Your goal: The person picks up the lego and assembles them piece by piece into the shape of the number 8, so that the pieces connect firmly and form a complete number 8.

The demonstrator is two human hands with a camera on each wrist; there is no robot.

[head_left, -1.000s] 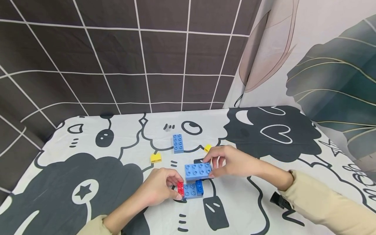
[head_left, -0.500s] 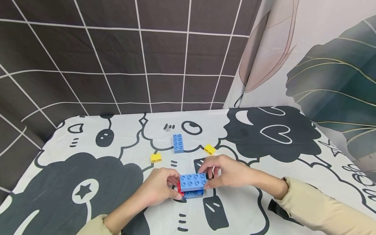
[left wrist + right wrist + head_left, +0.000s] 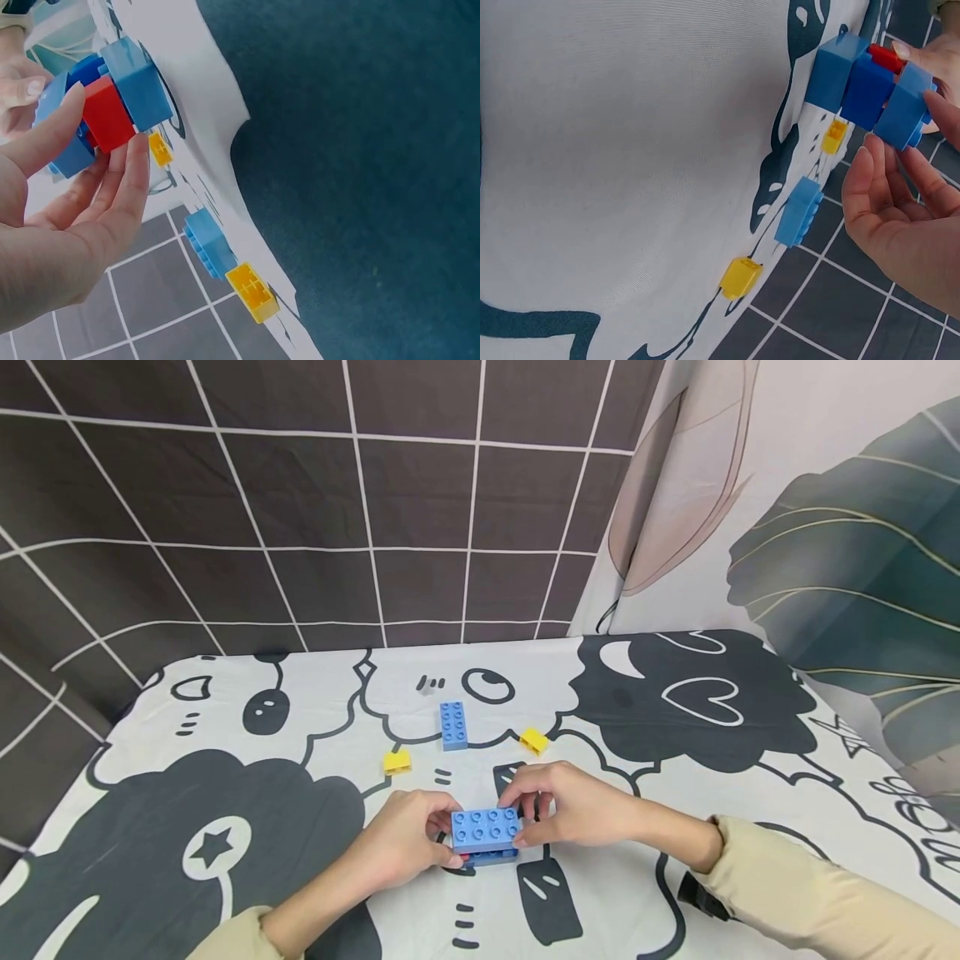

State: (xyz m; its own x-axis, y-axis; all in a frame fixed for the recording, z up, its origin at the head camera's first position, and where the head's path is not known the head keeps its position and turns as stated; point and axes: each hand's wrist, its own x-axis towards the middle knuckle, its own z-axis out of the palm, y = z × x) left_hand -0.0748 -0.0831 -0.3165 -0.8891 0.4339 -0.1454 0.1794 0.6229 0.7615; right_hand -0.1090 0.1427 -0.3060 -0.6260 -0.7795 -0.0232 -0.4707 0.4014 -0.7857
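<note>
My right hand (image 3: 570,806) pinches a light blue eight-stud brick (image 3: 486,831) by its right end. This brick sits directly over a red brick (image 3: 109,112) and a dark blue brick (image 3: 866,90). Whether its studs are fully joined to them, I cannot tell. Both smaller bricks stand on a lower light blue brick (image 3: 139,82), whose front edge alone shows in the head view. With thumb and fingertips, my left hand (image 3: 405,835) grips the red brick at the left end of the stack. From above, the upper brick hides nearly all of the red one.
Behind the stack, another light blue brick (image 3: 453,726) lies on the cloth with a cartoon print (image 3: 600,893). A yellow brick (image 3: 397,762) is left of it, and a second yellow brick (image 3: 534,742) lies to its right. A dark grid-patterned sheet (image 3: 300,510) hangs at the back.
My right hand has brought the light blue brick left and toward me, from behind the stack to on top of it. The left hand has stayed at the red brick.
</note>
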